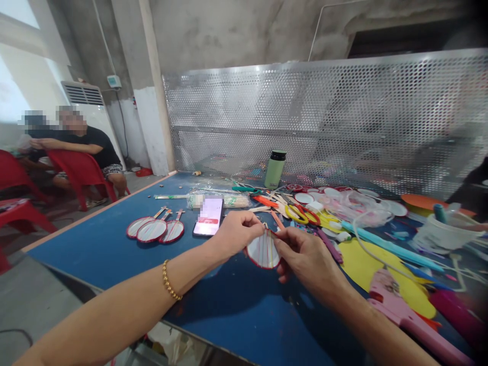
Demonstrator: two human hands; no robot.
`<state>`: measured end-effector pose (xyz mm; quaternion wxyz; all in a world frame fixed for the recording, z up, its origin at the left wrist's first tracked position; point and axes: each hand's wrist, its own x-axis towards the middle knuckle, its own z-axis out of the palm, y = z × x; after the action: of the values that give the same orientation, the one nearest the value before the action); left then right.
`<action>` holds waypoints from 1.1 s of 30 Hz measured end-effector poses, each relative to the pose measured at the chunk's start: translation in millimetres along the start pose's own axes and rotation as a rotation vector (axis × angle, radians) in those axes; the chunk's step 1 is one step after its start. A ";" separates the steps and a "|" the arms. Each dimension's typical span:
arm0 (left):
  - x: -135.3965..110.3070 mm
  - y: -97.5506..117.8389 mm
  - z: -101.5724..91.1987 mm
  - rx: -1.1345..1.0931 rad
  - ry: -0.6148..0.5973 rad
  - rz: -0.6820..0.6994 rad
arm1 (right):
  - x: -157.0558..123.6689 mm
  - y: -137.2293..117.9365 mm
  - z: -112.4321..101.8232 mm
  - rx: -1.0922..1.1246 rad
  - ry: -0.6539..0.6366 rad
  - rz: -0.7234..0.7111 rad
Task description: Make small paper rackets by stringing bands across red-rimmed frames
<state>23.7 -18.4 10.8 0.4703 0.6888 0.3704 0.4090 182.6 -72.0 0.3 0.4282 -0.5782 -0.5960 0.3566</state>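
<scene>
Above the blue table [224,305], I hold a small round fan [263,251] with a red rim and thin coloured lines across its white face. My left hand [238,231] pinches it at the upper edge, where a short pale tip sticks up. My right hand [301,251] grips its right edge, thumb on the face and fingers behind. Left of my hands, several similar round fans [152,230] with short stick handles lie overlapping. A phone [208,217] with a lit screen lies just beyond my left hand.
A pink glue gun [396,300] and yellow sheet [375,264] lie at the right, near a white tub [438,231]. Scissors [301,214], sticks and scraps clutter the back. A green bottle [275,170] stands by the perforated metal screen [305,112]. People [82,134] sit at far left.
</scene>
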 end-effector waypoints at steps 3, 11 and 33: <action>-0.4 -0.5 0.2 -0.008 -0.009 -0.002 | -1.2 -0.7 -0.2 -0.007 0.003 -0.013; 2.6 2.9 -9.4 0.010 -0.166 -0.039 | 1.8 0.4 -4.1 0.008 0.024 -0.015; 4.9 -2.9 -28.8 0.651 -0.478 -0.219 | 9.4 -4.4 -39.6 -0.530 0.323 -0.300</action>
<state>-1.0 -3.2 15.5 0.3414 0.8335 0.4319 0.0466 217.9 -65.8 20.3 0.3997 -0.6240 -0.6709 0.0263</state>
